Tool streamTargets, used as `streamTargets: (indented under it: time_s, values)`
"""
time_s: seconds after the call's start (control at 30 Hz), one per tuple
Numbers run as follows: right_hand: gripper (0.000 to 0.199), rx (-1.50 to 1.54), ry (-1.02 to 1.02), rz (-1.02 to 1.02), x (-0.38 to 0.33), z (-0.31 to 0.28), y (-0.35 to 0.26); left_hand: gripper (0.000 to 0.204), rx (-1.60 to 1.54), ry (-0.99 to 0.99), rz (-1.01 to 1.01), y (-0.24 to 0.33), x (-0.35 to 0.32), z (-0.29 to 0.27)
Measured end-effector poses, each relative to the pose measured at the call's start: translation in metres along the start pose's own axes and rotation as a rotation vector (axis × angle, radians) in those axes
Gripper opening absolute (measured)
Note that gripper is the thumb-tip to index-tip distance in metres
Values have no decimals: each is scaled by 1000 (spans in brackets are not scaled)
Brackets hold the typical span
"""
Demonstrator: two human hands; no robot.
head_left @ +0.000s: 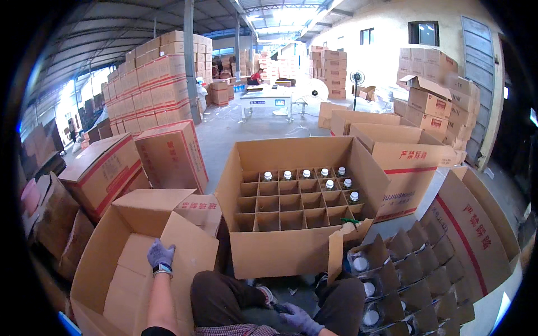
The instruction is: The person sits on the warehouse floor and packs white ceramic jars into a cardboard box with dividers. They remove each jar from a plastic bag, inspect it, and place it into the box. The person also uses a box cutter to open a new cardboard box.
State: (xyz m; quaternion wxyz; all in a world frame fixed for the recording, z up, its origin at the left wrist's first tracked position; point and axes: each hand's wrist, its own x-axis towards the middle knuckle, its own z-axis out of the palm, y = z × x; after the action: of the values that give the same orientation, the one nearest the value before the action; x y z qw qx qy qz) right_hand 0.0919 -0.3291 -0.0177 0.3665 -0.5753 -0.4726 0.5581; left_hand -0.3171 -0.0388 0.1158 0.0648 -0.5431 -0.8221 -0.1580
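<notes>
My left hand (161, 253), in a grey-purple glove, is at the right edge of an empty open cardboard box (126, 263), its fingers closed on the cardboard. My right hand (300, 319), gloved alike, is low between my knees, closed around a small dark object (277, 307) whose kind I cannot make out. Ahead of me stands an open carton (280, 252) with a cardboard divider grid (280, 203). Capped clear bottles (306, 175) fill its back row and part of its right side; the other visible cells are empty.
At my lower right, another divider grid (414, 263) holds several white-capped bottles (370, 318) beside an open carton (476, 235). More cartons (171, 157) stand at left, and an open one (400, 168) behind right. Farther off are stacked cartons (151, 84), a white table (266, 101), a fan (357, 77) and a person (255, 78).
</notes>
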Motion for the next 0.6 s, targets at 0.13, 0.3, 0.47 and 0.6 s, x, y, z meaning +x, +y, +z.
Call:
streamTargets:
  time_s: [0.13, 0.3, 0.47, 0.6]
  values:
    - [48, -251, -23, -313, -30, 14, -45, 64, -10, 35, 8, 4, 0, 2]
    - [46, -349, -25, -304, -20, 19, -17, 63, 10, 58, 6, -4, 0, 11]
    - [38, -202, 107, -240, -15, 22, -13, 63, 11, 69, 16, -3, 0, 8]
    - [47, -201, 32, -180, -29, 12, -44, 64, 5, 59, 25, -2, 0, 5]
